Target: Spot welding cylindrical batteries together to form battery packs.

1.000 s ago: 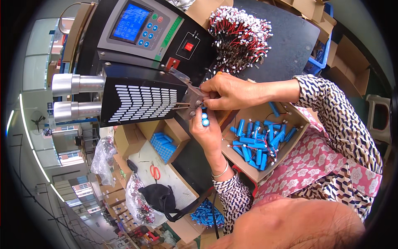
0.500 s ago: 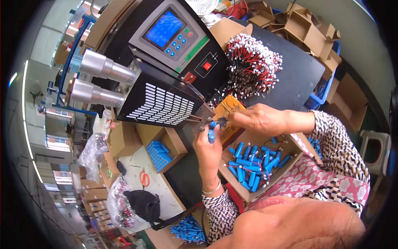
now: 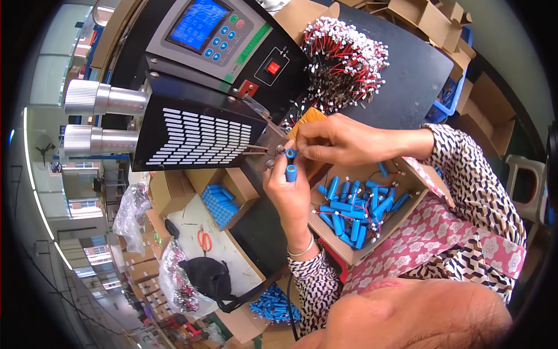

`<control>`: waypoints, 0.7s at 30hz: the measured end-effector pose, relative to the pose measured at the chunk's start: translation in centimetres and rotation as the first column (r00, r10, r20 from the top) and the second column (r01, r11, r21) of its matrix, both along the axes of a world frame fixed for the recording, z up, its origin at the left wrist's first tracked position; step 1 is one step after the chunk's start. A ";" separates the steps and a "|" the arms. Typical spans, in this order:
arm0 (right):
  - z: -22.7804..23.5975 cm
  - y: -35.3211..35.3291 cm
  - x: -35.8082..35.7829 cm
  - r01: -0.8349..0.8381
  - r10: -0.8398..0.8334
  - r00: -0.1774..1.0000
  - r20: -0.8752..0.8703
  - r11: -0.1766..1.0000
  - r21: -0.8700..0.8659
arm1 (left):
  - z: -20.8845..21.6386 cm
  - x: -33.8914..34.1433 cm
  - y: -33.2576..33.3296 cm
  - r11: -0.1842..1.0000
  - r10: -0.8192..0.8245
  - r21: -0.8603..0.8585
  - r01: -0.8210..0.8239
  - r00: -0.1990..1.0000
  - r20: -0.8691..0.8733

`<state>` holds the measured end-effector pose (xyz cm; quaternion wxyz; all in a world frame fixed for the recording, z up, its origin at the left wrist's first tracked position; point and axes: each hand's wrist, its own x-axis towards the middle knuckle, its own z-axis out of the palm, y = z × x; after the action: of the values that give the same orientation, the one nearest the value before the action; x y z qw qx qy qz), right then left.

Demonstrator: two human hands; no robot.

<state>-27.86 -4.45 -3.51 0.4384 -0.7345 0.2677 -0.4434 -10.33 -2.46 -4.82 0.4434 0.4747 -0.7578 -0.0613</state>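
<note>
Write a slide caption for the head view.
Left hand holds blue cylindrical cells beside the right hand at a black boxy machine.

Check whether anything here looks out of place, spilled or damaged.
Nothing looks clearly spilled or damaged. The untidiest spot is the open cardboard box beside the flowered apron: its blue cylinders lie jumbled at all angles, while those in the other carton are mostly in neat rows. Wire leads sit in a loose heap on the bench.

Orange scissors (image 3: 204, 248) on pale board (image 3: 244, 271); black bag (image 3: 208, 277) beside; light stool (image 3: 526, 161) far right.
</note>
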 end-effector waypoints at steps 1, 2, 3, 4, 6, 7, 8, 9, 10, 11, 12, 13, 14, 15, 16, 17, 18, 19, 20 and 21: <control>-0.1 -0.4 0.3 0.020 -0.020 1.000 -0.006 1.000 0.015 | 0.3 -0.1 0.6 0.989 0.017 0.149 -0.016 1.000 -0.004; -0.1 -0.5 0.4 0.025 -0.025 1.000 0.001 1.000 0.019 | 0.3 -0.2 0.7 0.988 0.012 0.153 -0.012 1.000 0.003; -0.1 -0.6 0.5 0.024 -0.022 0.998 -0.052 0.999 0.036 | 0.4 -0.3 0.8 0.987 0.039 0.157 -0.041 0.999 0.018; -0.1 -0.7 0.6 0.023 -0.018 0.994 -0.106 0.998 0.053 | 0.4 -0.3 0.8 0.985 0.066 0.160 -0.070 0.997 0.032; 0.0 -0.7 1.1 0.036 -0.031 0.994 -0.103 0.998 0.047 | 0.5 -0.3 1.1 0.985 0.064 0.158 -0.067 0.998 0.026; 0.0 -0.7 1.3 0.047 -0.043 0.994 -0.101 0.998 0.038 | 0.5 -0.2 1.2 0.986 0.065 0.154 -0.067 0.998 0.018; 0.1 -0.8 1.6 0.056 -0.053 0.993 -0.103 0.998 0.029 | 0.4 0.0 1.2 0.985 0.063 0.157 -0.066 0.998 0.021; 0.0 -0.9 1.8 0.058 -0.055 0.993 -0.101 0.998 0.033 | 0.3 0.2 1.3 0.982 0.083 0.166 -0.085 0.996 0.021; -0.2 -1.0 2.0 0.068 -0.065 0.992 -0.105 0.997 0.026 | 0.1 0.3 1.3 0.979 0.101 0.176 -0.103 0.995 0.021; -0.3 -1.1 2.1 0.077 -0.075 0.991 -0.109 0.997 0.019 | 0.1 0.3 1.3 0.978 0.098 0.182 -0.101 0.995 0.024; -0.4 -1.1 2.2 0.082 -0.078 0.991 -0.107 0.996 0.026 | 0.0 0.3 1.2 0.981 0.095 0.164 -0.098 0.995 0.030; -0.5 -1.0 2.1 0.093 -0.090 0.992 -0.087 0.995 0.037 | -0.1 0.2 1.1 0.984 0.090 0.148 -0.094 0.995 0.038; -0.4 -1.0 2.5 0.097 -0.094 0.994 -0.062 0.994 0.045 | 0.0 0.4 1.1 0.983 0.091 0.153 -0.097 0.995 0.045; -0.2 -1.1 2.7 0.095 -0.093 0.994 -0.055 0.994 0.052 | 0.2 0.6 1.1 0.984 0.105 0.140 -0.112 0.993 0.056; -0.1 -1.3 2.9 0.089 -0.085 0.994 -0.071 0.994 0.056 | 0.3 0.7 1.2 0.984 0.118 0.127 -0.125 0.991 0.067; -0.3 -1.5 2.6 0.099 -0.092 0.991 -0.092 0.993 0.068 | 0.0 0.5 1.0 0.984 0.100 0.140 -0.109 0.992 0.071; -0.6 -1.7 2.4 0.116 -0.108 0.990 -0.091 0.990 0.082 | -0.3 0.3 0.8 0.982 0.105 0.148 -0.114 0.992 0.070; -0.8 -1.9 2.2 0.114 -0.109 0.991 -0.082 0.991 0.064 | -0.5 0.1 0.5 0.981 0.109 0.155 -0.118 0.992 0.067; -0.8 -2.0 1.9 0.111 -0.108 0.991 -0.077 0.993 0.041 | -0.4 -0.2 0.5 0.981 0.093 0.163 -0.102 0.994 0.065; -0.8 -1.9 1.7 0.122 -0.118 0.990 -0.075 0.991 0.050 | -0.2 -0.4 0.5 0.978 0.078 0.187 -0.088 0.995 0.061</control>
<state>-26.18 -6.36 -4.32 0.4208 -0.7204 0.3390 -0.4348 -10.74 -1.94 -4.98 0.3781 0.5475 -0.7395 -0.1021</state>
